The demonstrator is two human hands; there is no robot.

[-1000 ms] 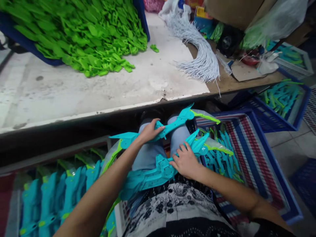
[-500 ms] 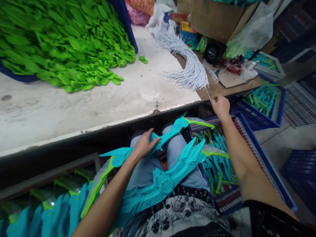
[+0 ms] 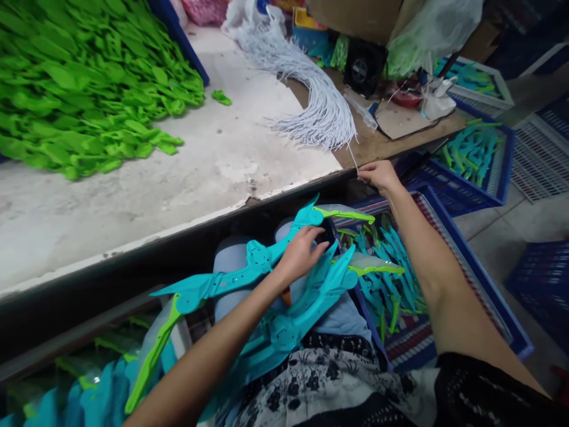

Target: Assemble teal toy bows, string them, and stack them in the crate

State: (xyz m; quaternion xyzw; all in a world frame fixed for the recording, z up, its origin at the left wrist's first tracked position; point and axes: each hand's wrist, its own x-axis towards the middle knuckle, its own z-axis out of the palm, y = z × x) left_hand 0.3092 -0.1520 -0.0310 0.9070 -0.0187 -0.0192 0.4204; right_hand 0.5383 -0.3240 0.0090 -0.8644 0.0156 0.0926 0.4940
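Observation:
A turquoise toy bow [image 3: 231, 279] with lime-green tips lies across my lap. My left hand [image 3: 301, 256] is over its right limb, fingers stretched and thumb apart; contact with the bow is hard to make out. At the table's front edge, my right hand [image 3: 377, 175] pinches the end of a white string [image 3: 352, 155]. That string leads down from a large bundle of white strings [image 3: 326, 115] on the table. More turquoise bows [image 3: 284, 329] lie nearer my body, partly hidden by my left forearm.
Lime-green plastic pieces [image 3: 93, 89] spill from a blue bin at the table's left. A black fan [image 3: 364, 66] stands behind the strings. A blue crate [image 3: 466, 273] at my right holds turquoise and green parts. More bows [image 3: 102, 385] are stacked at lower left.
My left hand has slid rightward from the bow's middle toward its right end, uncovering the centre. My right hand appears slightly left, still pinching the string. The view has shifted a little.

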